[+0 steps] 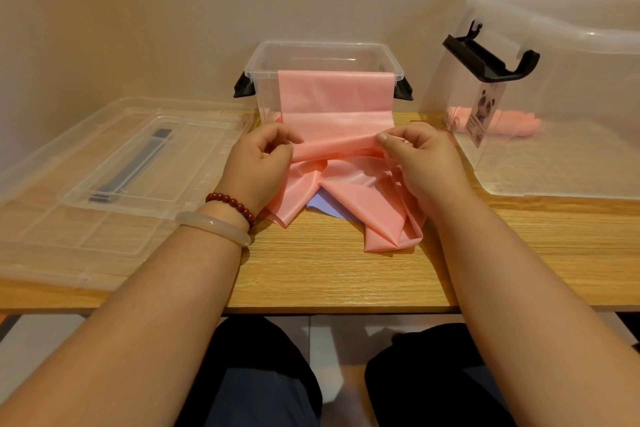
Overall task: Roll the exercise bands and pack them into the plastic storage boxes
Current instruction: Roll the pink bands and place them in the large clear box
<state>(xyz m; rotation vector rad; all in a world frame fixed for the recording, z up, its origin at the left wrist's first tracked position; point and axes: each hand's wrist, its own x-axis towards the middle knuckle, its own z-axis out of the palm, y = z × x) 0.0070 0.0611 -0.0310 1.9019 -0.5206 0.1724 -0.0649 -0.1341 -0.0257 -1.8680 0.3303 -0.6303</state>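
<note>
Head view: left hand (258,163) and right hand (420,163) each pinch a fold of the pink exercise band (332,97), one at each edge, fingers (277,139) curled.

Beyond the fingers the band runs up and drapes over the front rim of the small clear storage box (322,45). Nearer than the fingers it lies bunched on the table (329,270), covering most of a purple band (325,204).

Left of the left fingers: clear lid (121,163), flat.

Right of the right fingers: large clear box (571,45) with black latch (491,61) and panda label (486,107), pink rolls (512,125) inside.

Left wrist: bead bracelet (232,203), pale bangle (213,227).
</note>
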